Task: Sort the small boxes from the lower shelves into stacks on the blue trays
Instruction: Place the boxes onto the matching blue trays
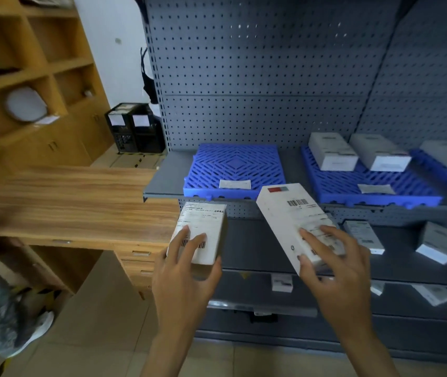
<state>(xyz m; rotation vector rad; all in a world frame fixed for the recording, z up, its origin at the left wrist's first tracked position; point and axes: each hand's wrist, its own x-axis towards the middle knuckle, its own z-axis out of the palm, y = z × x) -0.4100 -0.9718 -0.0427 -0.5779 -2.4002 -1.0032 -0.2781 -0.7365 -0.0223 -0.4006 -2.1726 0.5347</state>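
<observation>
Held a small white box (200,232) in the left hand (187,265), fingers curled over its barcode label, thumb underneath. Gripped a longer white box (293,219) in the right hand (334,270), tilted, its top end overlapping the front edge of the first blue tray (233,167). Kept both in the air in front of the lower shelf (257,248). Saw two grey-white boxes (331,153) side by side at the back of the second blue tray (353,183). Saw two more boxes (363,236) on the lower shelf to the right. Stood beside a wooden desk (81,202) on the left.
</observation>
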